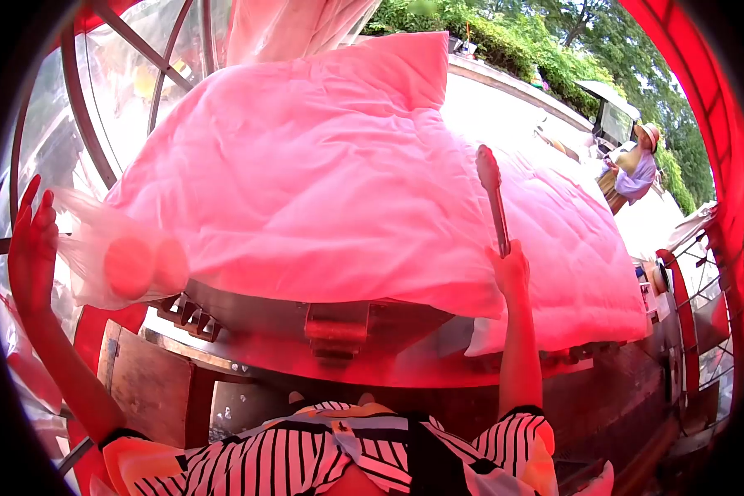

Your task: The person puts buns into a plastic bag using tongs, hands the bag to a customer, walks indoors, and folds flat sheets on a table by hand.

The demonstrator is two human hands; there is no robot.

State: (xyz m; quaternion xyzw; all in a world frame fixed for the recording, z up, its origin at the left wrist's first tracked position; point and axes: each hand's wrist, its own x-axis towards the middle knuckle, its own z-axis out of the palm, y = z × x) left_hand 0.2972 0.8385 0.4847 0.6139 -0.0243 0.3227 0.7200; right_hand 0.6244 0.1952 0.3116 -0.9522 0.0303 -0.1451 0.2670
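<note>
On the far left my left hand (33,248) is raised with its fingers pointing up. A thin clear plastic bag (87,223) hangs from it, with two round flat things (145,266) inside whose kind I cannot make out. Exactly how the fingers grip the bag is partly hidden. My right hand (512,269) is closed around the handle end of metal tongs (494,198), which point up and away over the quilt. A large padded quilt (306,174), pink in the red light, drapes over a broad stand in front of me.
Below the quilt's edge shows a dark curved stand (405,339). A wooden board (145,384) stands at lower left. Metal frame bars with clear sheeting (83,107) rise on the left. Outside, a person in a hat (632,174) stands near a white-roofed vehicle (612,112).
</note>
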